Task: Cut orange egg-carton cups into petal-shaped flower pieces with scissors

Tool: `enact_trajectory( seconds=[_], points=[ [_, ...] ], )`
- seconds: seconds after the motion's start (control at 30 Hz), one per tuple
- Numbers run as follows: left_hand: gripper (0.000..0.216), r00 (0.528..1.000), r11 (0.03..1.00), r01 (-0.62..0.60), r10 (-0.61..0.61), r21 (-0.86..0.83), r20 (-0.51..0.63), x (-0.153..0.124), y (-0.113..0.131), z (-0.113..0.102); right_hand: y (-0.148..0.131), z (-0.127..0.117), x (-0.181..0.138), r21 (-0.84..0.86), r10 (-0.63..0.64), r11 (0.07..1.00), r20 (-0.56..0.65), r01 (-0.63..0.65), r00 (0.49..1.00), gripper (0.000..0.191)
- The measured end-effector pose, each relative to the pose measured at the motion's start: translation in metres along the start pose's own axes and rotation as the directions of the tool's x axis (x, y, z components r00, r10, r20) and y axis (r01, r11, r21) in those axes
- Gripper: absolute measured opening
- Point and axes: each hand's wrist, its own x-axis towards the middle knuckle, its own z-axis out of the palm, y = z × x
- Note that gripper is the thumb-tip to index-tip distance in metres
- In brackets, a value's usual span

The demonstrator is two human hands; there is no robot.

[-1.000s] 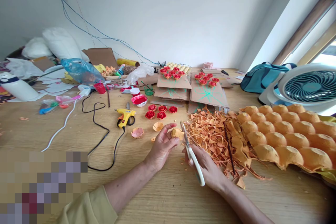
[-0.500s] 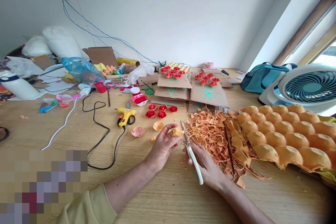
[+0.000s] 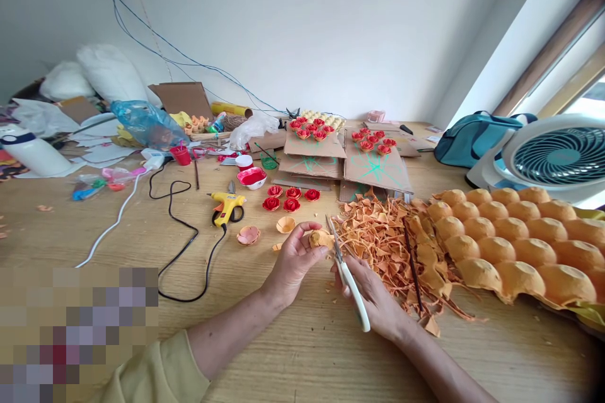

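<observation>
Between the thumb and fingers of my left hand (image 3: 293,264) is an orange egg carton cup (image 3: 321,238), cut loose from a tray. My right hand (image 3: 371,296) is closed round the white handles of a pair of scissors (image 3: 353,293). Their blades point up and away, beside the cup's right edge; whether they touch it I cannot tell. Past my left fingers sit a trimmed cup (image 3: 285,225) and a pinkish petalled cup (image 3: 248,235). Several red paper roses (image 3: 292,204) stand behind them. A heap of orange carton scraps (image 3: 378,239) spreads right of the scissors.
An orange egg tray (image 3: 520,233) lies upside down at right, near a white fan (image 3: 548,154) and a teal bag (image 3: 467,141). At left is a yellow glue gun (image 3: 227,206) with a trailing black cord. Cardboard sheets (image 3: 373,167) carry more roses at the back.
The scissors and both hands have shifted very slightly; the cup has turned a little in my left fingers. The view has moved slightly too.
</observation>
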Motion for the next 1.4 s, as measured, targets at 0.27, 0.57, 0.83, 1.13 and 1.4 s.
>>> enact_trajectory(
  seconds=[0.27,0.57,0.83,1.13,1.4],
  points=[
    [0.038,0.999,0.996,-0.046,0.044,0.075,0.029,-0.0054,0.0028,0.0034,-0.0059,-0.0027,0.0002,-0.020,0.017,1.000,0.020,-0.016,1.000,0.018],
    [0.041,0.998,1.000,-0.009,0.009,-0.009,0.068,-0.0042,0.0008,0.0029,0.0000,-0.0005,-0.0018,0.002,0.000,1.000,-0.011,0.000,1.000,0.026],
    [0.041,0.994,0.999,-0.005,0.008,-0.037,0.105,-0.0029,0.0034,0.0000,-0.0006,-0.0012,-0.0021,0.007,-0.038,0.999,-0.030,0.038,0.999,0.028],
    [0.047,0.995,0.998,0.021,-0.015,-0.063,0.095,-0.0013,0.0075,-0.0003,0.0020,-0.0019,-0.0040,0.012,-0.052,0.999,-0.045,0.053,0.998,0.027],
    [0.048,0.997,0.996,0.040,-0.033,-0.084,0.076,-0.0007,0.0102,-0.0001,-0.0022,-0.0008,-0.0040,0.035,-0.069,0.997,-0.067,0.072,0.995,0.026]
  ],
)
